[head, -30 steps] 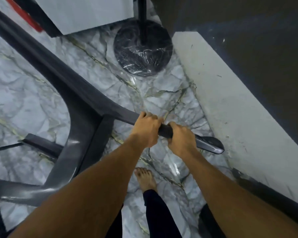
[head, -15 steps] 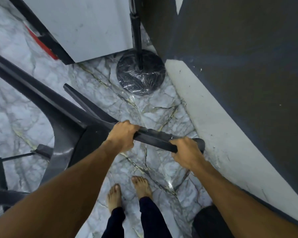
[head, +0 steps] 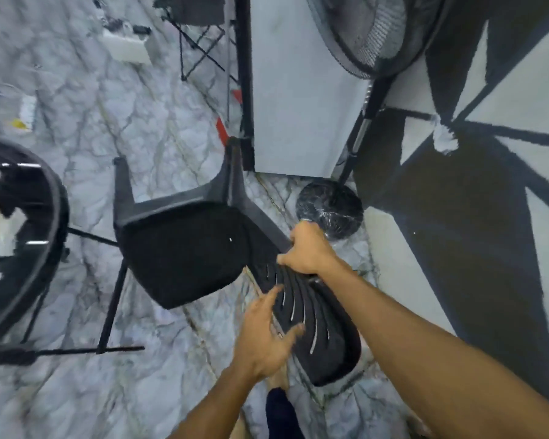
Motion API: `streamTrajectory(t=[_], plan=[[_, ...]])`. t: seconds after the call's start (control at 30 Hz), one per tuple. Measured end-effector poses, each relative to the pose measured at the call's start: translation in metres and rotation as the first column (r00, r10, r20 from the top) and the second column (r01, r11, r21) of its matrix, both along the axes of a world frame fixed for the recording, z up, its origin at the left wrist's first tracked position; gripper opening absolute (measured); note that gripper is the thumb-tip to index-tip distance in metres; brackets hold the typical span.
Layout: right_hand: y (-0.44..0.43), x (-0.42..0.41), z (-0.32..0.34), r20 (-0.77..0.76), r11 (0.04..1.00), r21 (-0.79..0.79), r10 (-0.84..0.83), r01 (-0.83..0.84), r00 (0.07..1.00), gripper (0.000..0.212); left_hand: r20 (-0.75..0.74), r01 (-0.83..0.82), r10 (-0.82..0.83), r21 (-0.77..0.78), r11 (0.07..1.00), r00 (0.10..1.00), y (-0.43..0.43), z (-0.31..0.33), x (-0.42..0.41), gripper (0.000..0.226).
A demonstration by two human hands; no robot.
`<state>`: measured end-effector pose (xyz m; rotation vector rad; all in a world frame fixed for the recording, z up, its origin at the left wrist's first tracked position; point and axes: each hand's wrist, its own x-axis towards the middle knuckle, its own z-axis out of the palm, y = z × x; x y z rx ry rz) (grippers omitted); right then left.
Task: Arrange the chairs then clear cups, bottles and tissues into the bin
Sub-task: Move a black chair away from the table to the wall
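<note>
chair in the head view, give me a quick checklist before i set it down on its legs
1. Right hand gripped on the chair: ok, it is closed on the frame where seat meets backrest.
2. Left hand gripped: not ok, the fingers are spread at the backrest's edge, not closed.
3. Chair upright: not ok, it is tipped over with its legs pointing away.
4. Room on the right: not ok, the fan base and the wall are close.
5. Room on the left: cannot tell, the round table stands near and the picture is blurred.
6. Feet out from under the chair: cannot tell, mostly hidden.
</note>
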<state>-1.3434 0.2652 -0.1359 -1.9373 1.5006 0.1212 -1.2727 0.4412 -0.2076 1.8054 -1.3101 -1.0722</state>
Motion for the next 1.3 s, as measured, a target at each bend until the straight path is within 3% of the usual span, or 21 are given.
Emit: streamTrajectory(t=[0.13,0.2,0.3,0.37,0.47,0.53,0.67,0.73,0.83,0.9,1.0,1.13,1.2,1.3], plan=[[-0.002,0.093,0.062,0.104,0.998,0.038,-0.052,0.048,0.993,0.05,-0.103,-0.086,0.091,0.053,0.995,0.99,0.068,0.021,0.017,0.1],[-0.007,0.126,0.082,0.17,0.988,0.112,-0.128,0.109,0.977,0.043,-0.132,-0.095,0.11,0.115,0.989,0.985,0.085,0.028,0.02,0.109],[-0.004,0.166,0.099,0.234,0.957,0.244,-0.213,0.154,0.949,0.027,-0.012,-0.262,0.269,0.186,0.947,0.963,0.102,0.038,0.029,0.1],[0.004,0.176,0.107,0.239,0.965,0.207,-0.21,0.161,0.948,0.012,0.148,-0.374,0.349,0.202,0.905,0.925,0.106,0.044,0.044,0.085],[0.024,0.17,0.117,0.277,1.0,-0.019,0.025,-0.02,0.96,0.004,0.257,-0.459,0.418,0.124,0.88,0.871,0.093,0.057,0.068,0.076],[0.038,0.155,0.117,0.232,0.964,-0.128,0.259,-0.235,0.938,0.021,0.264,-0.501,0.474,0.044,0.864,0.84,0.072,0.073,0.083,0.066],[0.026,0.124,0.097,-0.038,0.797,-0.365,0.504,-0.481,0.863,0.043,0.349,-0.513,0.485,-0.013,0.858,0.802,0.028,0.099,0.098,0.049],[0.012,0.11,0.094,-0.192,0.616,-0.514,0.596,-0.597,0.78,0.051,0.359,-0.558,0.524,-0.01,0.83,0.773,0.009,0.101,0.098,0.045],[-0.013,0.092,0.098,-0.316,0.313,-0.592,0.758,-0.743,0.57,0.068,0.358,-0.623,0.588,-0.023,0.782,0.725,-0.011,0.1,0.091,0.028],[-0.031,0.087,0.101,-0.333,0.183,-0.546,0.848,-0.818,0.413,0.079,0.404,-0.653,0.604,-0.02,0.757,0.687,-0.013,0.098,0.088,0.023],[-0.06,0.097,0.103,-0.423,-0.041,-0.522,0.88,-0.852,0.216,0.071,0.544,-0.625,0.529,-0.012,0.781,0.651,-0.014,0.098,0.089,0.022],[-0.082,0.123,0.106,-0.253,-0.05,-0.688,0.951,-0.724,0.175,0.015,0.66,-0.593,0.453,-0.014,0.805,0.599,-0.011,0.111,0.087,0.01],[-0.083,0.123,0.108,-0.204,-0.086,-0.698,0.976,-0.711,0.082,0.021,0.676,-0.584,0.458,-0.051,0.81,0.577,0.0,0.113,0.083,0.014],[-0.095,0.101,0.099,-0.177,-0.09,-0.715,0.983,-0.693,0.055,0.029,0.73,-0.512,0.374,-0.038,0.858,0.572,0.001,0.118,0.078,0.008]])
